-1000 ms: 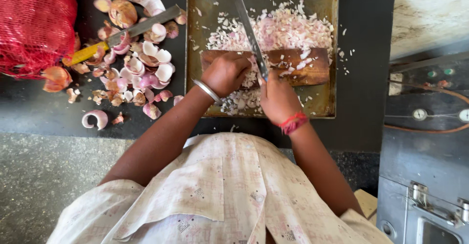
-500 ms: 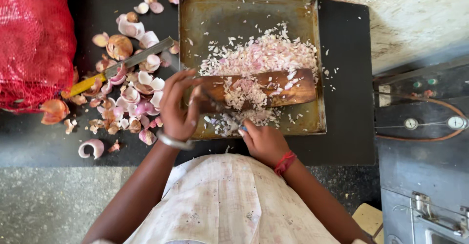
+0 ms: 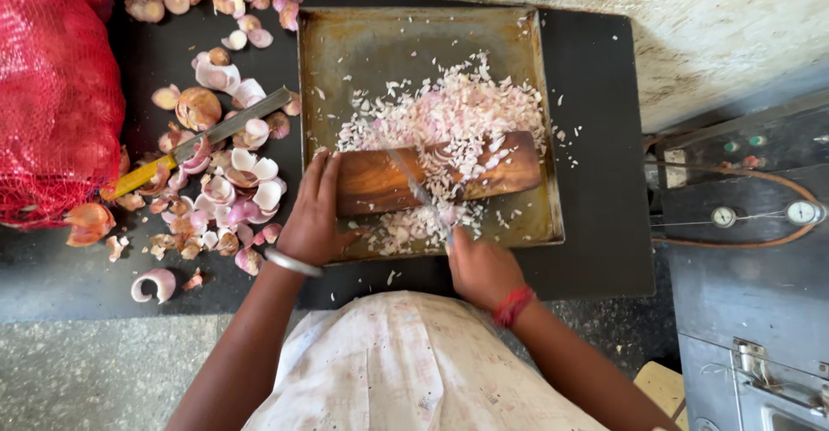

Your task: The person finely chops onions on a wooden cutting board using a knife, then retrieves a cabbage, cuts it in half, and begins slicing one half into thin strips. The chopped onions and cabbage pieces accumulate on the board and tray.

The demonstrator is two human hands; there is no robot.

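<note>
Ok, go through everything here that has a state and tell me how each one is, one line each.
Left hand: open, fingers spread at the board's left end.
Right hand: closed on a knife handle.
Knife: blurred, blade across the board.
Wooden board: lying in the tray, partly covered.
Chopped onion: heaped on board and tray.
Tray: flat on the dark counter.
Second knife: lying unheld among the onion peels.
Red mesh sack: bulging full.

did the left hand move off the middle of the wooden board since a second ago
Yes. The left hand has shifted left along the wooden board to its left end, at the tray's left rim.
</note>
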